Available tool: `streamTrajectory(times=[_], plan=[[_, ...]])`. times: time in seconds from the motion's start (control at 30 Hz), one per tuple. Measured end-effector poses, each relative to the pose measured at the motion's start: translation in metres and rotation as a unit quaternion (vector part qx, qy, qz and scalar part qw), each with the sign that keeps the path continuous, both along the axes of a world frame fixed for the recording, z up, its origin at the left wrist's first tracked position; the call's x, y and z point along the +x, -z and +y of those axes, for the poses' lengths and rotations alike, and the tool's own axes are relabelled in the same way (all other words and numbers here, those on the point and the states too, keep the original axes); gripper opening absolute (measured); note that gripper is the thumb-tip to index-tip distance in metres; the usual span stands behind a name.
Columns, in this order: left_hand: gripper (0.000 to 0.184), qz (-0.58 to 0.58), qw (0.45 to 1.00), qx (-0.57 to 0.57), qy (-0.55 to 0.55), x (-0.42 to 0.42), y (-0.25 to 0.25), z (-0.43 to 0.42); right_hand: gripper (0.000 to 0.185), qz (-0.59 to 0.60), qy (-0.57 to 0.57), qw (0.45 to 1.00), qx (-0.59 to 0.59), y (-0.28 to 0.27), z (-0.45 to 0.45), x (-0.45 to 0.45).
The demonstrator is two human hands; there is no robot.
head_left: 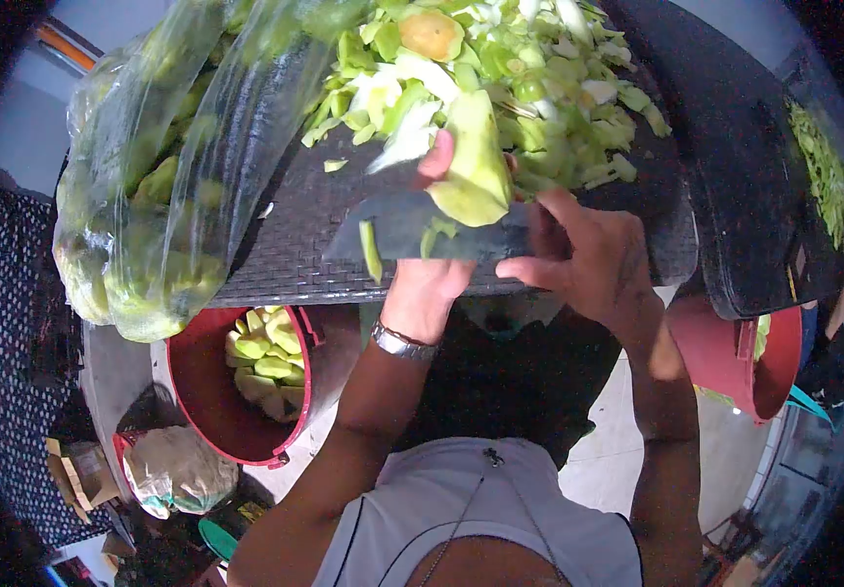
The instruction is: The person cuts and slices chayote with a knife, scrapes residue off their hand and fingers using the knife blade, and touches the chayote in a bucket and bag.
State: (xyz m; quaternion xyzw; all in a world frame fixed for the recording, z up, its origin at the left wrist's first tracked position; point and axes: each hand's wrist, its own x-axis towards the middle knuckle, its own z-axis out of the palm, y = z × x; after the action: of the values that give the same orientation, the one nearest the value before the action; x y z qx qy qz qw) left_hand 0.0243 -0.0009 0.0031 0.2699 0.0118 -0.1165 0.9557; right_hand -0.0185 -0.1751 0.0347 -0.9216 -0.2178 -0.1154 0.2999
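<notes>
A pale green peeled fruit (479,157) is held upright by my left hand (432,279), whose fingers show behind it and behind the blade. My right hand (588,249) is closed round the dark handle of a broad knife (392,230). The blade lies sideways across the lower end of the fruit, with green bits stuck on it. Beyond my hands a pile of green and white peelings (578,108) covers the far part of the dark woven table (295,230).
A clear plastic bag of green fruit (148,205) stands at the table's left. Below it is a red bucket (182,391) with peeled pieces. Another red bucket (686,338) is at the right, near a black chair (745,166). A filled sack (182,470) rests on the floor.
</notes>
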Motion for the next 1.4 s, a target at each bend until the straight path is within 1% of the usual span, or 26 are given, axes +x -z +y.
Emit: streamTrajectory(times=[0.07, 0.17, 0.3, 0.4, 0.47, 0.5, 0.57, 0.6, 0.67, 0.7, 0.73, 0.8, 0.83, 0.9, 0.93, 0.97, 1.0, 1.07, 1.1, 1.17, 1.2, 1.27, 1.3, 1.37, 1.4], plan=[[0.053, -0.017, 0.999, 0.019, -0.045, -0.004, -0.007, -0.004, 0.06, -0.001, -0.001, 1.0, -0.008, -0.002, -0.003, 0.003], [0.055, -0.019, 0.999, 0.007, -0.026, -0.003, -0.005, 0.0, 0.059, -0.002, 0.002, 1.0, -0.012, -0.002, -0.004, 0.008], [0.052, 0.013, 1.0, 0.004, 0.004, -0.004, 0.0, 0.006, 0.059, -0.012, 0.019, 0.999, -0.032, 0.002, -0.01, 0.014], [0.052, 0.036, 0.999, -0.01, 0.031, -0.007, 0.007, 0.018, 0.066, -0.047, 0.023, 0.996, -0.07, 0.011, -0.025, 0.027], [0.054, 0.066, 0.997, -0.016, 0.04, -0.004, 0.006, 0.02, 0.059, -0.04, 0.023, 0.997, -0.067, 0.007, -0.027, 0.027], [0.055, 0.056, 0.998, 0.005, 0.042, -0.004, 0.006, 0.021, 0.055, -0.033, 0.022, 0.997, -0.064, 0.006, -0.026, 0.026], [0.056, 0.031, 0.997, 0.049, 0.047, -0.003, 0.001, 0.025, 0.05, 0.021, 0.108, 0.993, -0.046, 0.019, -0.042, 0.046], [0.055, 0.022, 0.998, 0.039, 0.053, -0.005, -0.002, 0.027, 0.048, 0.046, 0.152, 0.987, -0.037, 0.024, -0.052, 0.053], [0.054, 0.0, 0.998, 0.017, 0.06, -0.007, -0.007, 0.031, 0.045, 0.018, 0.141, 0.989, -0.046, 0.019, -0.067, 0.05], [0.057, -0.007, 0.998, 0.017, 0.063, -0.005, -0.004, 0.034, 0.044, 0.027, 0.143, 0.989, -0.037, 0.013, -0.065, 0.046], [0.057, 0.021, 0.999, 0.007, 0.046, -0.004, -0.006, 0.034, 0.044, 0.036, 0.145, 0.988, -0.028, 0.004, -0.061, 0.042], [0.057, 0.071, 0.997, -0.015, 0.014, 0.0, -0.012, 0.03, 0.045, 0.093, 0.174, 0.98, 0.017, -0.013, -0.039, 0.03], [0.055, 0.067, 0.998, -0.004, 0.002, 0.0, -0.012, 0.028, 0.045, 0.102, 0.166, 0.981, 0.023, -0.017, -0.031, 0.025], [0.052, 0.071, 0.997, 0.01, 0.013, 0.001, -0.005, 0.026, 0.045, 0.123, 0.147, 0.981, 0.035, -0.021, -0.015, 0.016], [0.051, 0.072, 0.997, 0.017, 0.017, 0.002, 0.0, 0.025, 0.044, 0.135, 0.129, 0.982, 0.019, -0.021, -0.007, 0.01], [0.045, 0.064, 0.998, -0.029, -0.001, 0.001, 0.006, 0.023, 0.044, 0.146, 0.111, 0.983, 0.004, -0.02, 0.0, 0.004], [0.043, 0.101, 0.989, -0.039, -0.098, -0.005, -0.005, 0.01, 0.045, 0.115, 0.071, 0.991, 0.007, -0.016, 0.006, -0.002], [0.045, 0.024, 0.999, -0.012, 0.026, 0.001, 0.005, 0.018, 0.046, 0.052, -0.007, 0.999, 0.014, -0.005, 0.015, -0.012], [0.049, 0.022, 0.999, -0.014, 0.043, 0.0, 0.005, 0.017, 0.048, 0.035, -0.012, 0.999, 0.006, -0.003, 0.017, -0.012], [0.049, 0.009, 0.999, -0.015, 0.032, 0.002, 0.012, 0.017, 0.05, 0.003, -0.024, 1.0, -0.009, 0.0, 0.019, -0.01], [0.049, 0.002, 1.0, -0.016, 0.027, 0.003, 0.011, 0.016, 0.051, 0.002, -0.028, 1.0, -0.01, -0.001, 0.018, -0.009], [0.049, 0.026, 1.0, 0.002, -0.017, -0.003, 0.006, 0.013, 0.052, 0.0, -0.036, 0.999, -0.015, -0.005, 0.014, -0.006], [0.049, 0.037, 0.999, 0.011, -0.039, -0.006, 0.003, 0.012, 0.051, 0.015, -0.005, 0.999, -0.04, -0.008, 0.009, -0.001], [0.05, 0.044, 0.997, -0.062, 0.004, -0.008, 0.005, 0.021, 0.05, 0.048, 0.056, 0.993, -0.091, -0.013, -0.008, 0.009], [0.051, 0.047, 0.994, -0.099, 0.024, -0.009, 0.005, 0.025, 0.052, 0.054, 0.084, 0.992, -0.081, -0.011, -0.015, 0.014]])
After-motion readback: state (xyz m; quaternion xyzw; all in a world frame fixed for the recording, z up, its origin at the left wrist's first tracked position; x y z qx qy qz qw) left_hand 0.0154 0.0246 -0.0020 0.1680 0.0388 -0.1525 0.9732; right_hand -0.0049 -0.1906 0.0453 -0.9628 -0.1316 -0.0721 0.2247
